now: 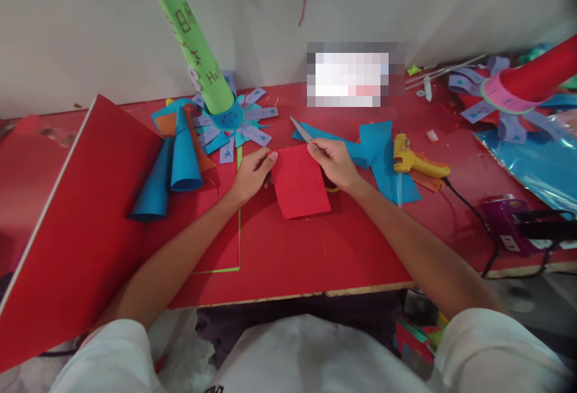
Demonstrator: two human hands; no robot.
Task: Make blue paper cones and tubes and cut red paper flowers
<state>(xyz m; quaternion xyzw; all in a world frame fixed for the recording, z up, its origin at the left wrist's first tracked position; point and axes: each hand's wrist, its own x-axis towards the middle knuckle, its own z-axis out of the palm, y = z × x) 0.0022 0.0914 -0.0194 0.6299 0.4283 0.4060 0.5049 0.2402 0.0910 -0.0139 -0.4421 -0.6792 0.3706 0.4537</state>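
White shirt [315, 351] is filling the bottom of the view as the person is leaning over the red table [315, 255], both bare forearms stretching forward. Left hand [252, 172] is pinching the upper left corner of a small red paper [301, 187], fingers curling closed on its edge. Right hand [333, 161] is closing around a pair of scissors [301, 129], whose blades are poking out up and to the left past the paper's top edge; whether the blades are parted I cannot tell. That hand is also resting against the paper's upper right corner. The red paper is lying flat on the table between the two hands, slightly tilted.

Just behind the right hand, a cut piece of blue paper [378, 152] is spreading across the table, and a yellow glue gun [417, 161] is lying on its right part, its black cord trailing off toward a purple power strip [509, 222]. To the left of the left hand, blue cones [184, 152] are lying on their sides beside a green tube [193, 38] that is standing tilted in a ring of paper petals. A large red sheet [76, 225] is leaning up at the far left.
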